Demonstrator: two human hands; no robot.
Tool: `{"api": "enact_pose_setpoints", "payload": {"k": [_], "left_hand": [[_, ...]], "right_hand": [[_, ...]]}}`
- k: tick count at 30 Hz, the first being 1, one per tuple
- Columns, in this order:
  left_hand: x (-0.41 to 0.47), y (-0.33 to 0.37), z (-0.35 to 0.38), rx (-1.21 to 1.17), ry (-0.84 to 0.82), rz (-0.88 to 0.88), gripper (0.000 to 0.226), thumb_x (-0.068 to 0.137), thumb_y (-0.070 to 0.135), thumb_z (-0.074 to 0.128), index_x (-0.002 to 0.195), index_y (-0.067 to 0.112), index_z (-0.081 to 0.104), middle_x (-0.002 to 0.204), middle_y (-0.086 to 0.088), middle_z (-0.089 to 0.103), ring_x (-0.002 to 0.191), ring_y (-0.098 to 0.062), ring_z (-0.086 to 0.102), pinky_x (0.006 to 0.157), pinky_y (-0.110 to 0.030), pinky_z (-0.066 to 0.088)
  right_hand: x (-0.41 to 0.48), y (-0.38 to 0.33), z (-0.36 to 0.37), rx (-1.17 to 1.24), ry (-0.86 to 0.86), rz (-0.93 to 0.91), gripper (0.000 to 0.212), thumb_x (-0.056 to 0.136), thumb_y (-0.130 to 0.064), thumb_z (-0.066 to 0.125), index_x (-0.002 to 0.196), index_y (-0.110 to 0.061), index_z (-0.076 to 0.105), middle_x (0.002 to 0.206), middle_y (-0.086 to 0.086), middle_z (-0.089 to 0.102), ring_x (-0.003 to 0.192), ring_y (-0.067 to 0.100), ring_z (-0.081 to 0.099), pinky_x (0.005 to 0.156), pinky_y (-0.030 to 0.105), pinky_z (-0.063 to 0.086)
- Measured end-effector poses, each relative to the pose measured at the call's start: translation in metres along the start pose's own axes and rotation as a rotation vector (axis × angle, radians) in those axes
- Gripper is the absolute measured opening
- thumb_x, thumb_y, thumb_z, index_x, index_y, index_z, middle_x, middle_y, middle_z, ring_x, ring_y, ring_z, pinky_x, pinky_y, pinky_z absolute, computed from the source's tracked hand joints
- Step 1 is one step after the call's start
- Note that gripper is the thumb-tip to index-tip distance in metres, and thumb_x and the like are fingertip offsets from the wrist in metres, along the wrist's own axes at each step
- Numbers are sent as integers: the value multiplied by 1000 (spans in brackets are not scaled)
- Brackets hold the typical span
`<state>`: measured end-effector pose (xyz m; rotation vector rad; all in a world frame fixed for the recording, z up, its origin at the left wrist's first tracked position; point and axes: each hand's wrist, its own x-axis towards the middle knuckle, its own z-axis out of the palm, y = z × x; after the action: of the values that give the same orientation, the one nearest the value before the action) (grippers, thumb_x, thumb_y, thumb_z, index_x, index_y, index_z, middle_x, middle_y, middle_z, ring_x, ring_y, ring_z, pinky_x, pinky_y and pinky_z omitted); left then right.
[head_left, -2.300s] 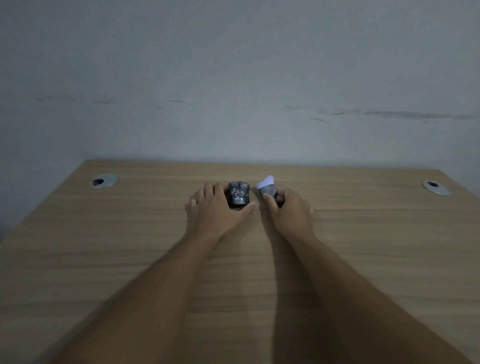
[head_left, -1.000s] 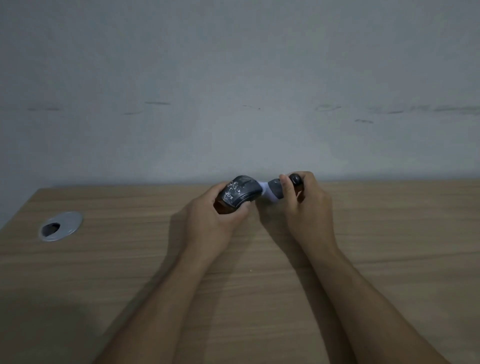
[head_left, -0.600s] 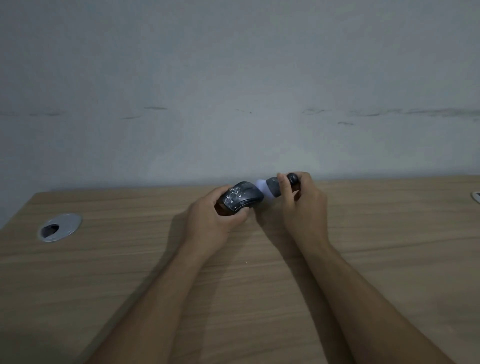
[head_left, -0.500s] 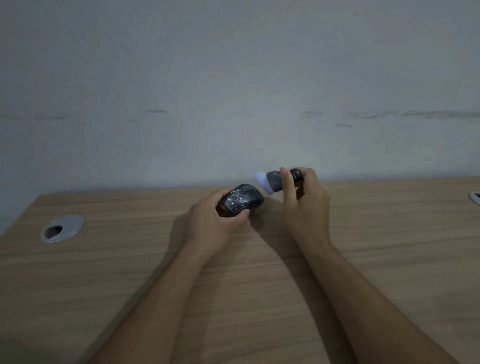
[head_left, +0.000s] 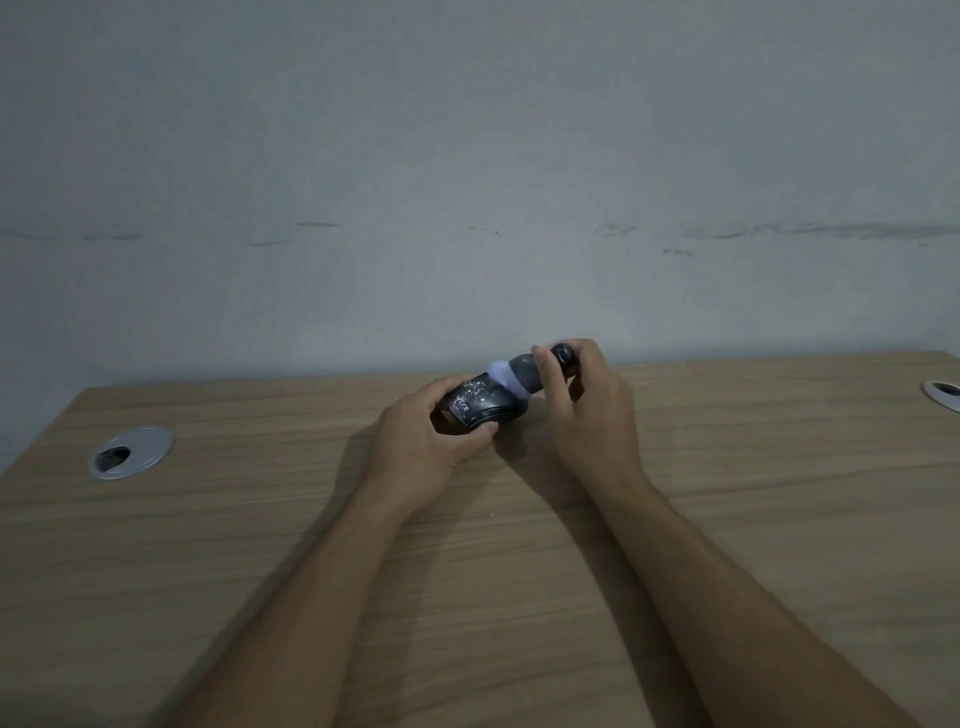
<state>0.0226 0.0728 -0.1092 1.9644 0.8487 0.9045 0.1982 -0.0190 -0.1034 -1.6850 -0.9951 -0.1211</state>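
Left hand (head_left: 426, 441) grips the dark mouse (head_left: 480, 408) over the far desk (head_left: 519, 571); right hand (head_left: 592, 410) pinches the pale-tipped tool (head_left: 524, 375). We note its tip, lifted clear half a second ago, now touches the mouse: wiping likely resumes

Open tabletop (head_left: 779, 519) lies left and right of the forearms (head_left: 332, 597), and a wedge of it between them. At the wedge's far end the left hand (head_left: 421, 441), gripping a mouse (head_left: 480, 408), and the right hand (head_left: 592, 410), gripping a pale-tipped tool (head_left: 524, 374), close it off, mouse and tool touching. The wall (head_left: 467, 260) stands just behind. The left grommet (head_left: 130, 451) and right grommet (head_left: 943, 399) seem flush in this dim light.
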Motion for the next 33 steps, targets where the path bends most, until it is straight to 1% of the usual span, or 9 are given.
{"api": "enact_pose_setpoints", "payload": {"k": [4,8,13,18,21,24,27,30,33], "left_hand": [[0,2,1,-9,-7,8,50,78,27,91,125,34,77,102,19,82,94,1,76,86,-23,60],[3,0,3,0,0,2,50,77,30,92,125,34,77,103,18,82,94,-1,76,86,-26,61],[1,2,1,20,-17,-5,47,78,29,92,122,34,77,101,19,81,92,4,74,72,-3,48],[2,1,4,-7,-10,-4,50,77,30,92,124,36,77,102,21,81,93,3,75,87,-25,61],[5,-3,4,-12,4,-15,51,75,36,91,124,37,77,100,17,82,88,-6,78,84,-35,64],[5,-3,4,-31,4,-17,50,77,32,92,125,34,77,101,18,82,92,0,77,88,-32,63],[6,0,6,-63,5,-5,48,78,29,92,124,33,78,102,19,82,95,1,77,92,-33,63],[10,2,8,-25,33,-10,47,77,36,92,121,36,78,100,20,82,93,1,76,89,-33,63],[10,0,8,-15,33,-15,47,75,37,91,120,38,77,98,19,81,90,0,76,85,-34,64]], "right_hand": [[6,10,-3,-7,26,84,20,106,-40,69,100,-22,70,73,-6,69,63,0,60,61,8,41],[3,-5,-5,60,92,-23,17,108,-35,66,103,-18,67,75,-6,67,64,3,58,61,11,41],[1,2,1,2,-43,-29,13,105,-31,72,102,-19,71,67,-9,62,57,2,56,58,9,39],[5,3,-10,22,103,-10,18,107,-39,69,100,-23,68,69,-11,63,61,2,58,60,10,39],[-3,-3,-6,3,46,-77,17,107,-37,69,100,-22,67,67,-14,59,60,3,57,60,11,38],[-3,10,-3,-46,-9,1,20,106,-41,70,99,-23,70,66,-8,65,58,6,59,58,17,39],[4,16,-10,-55,58,59,24,104,-44,71,100,-20,74,72,-9,70,62,0,62,62,19,41],[3,3,-13,3,117,-4,24,105,-41,71,98,-18,71,66,-15,62,59,0,58,59,12,37],[-7,-6,-7,-20,74,-79,22,105,-38,72,96,-18,67,63,-17,58,55,2,55,55,12,36]]}}
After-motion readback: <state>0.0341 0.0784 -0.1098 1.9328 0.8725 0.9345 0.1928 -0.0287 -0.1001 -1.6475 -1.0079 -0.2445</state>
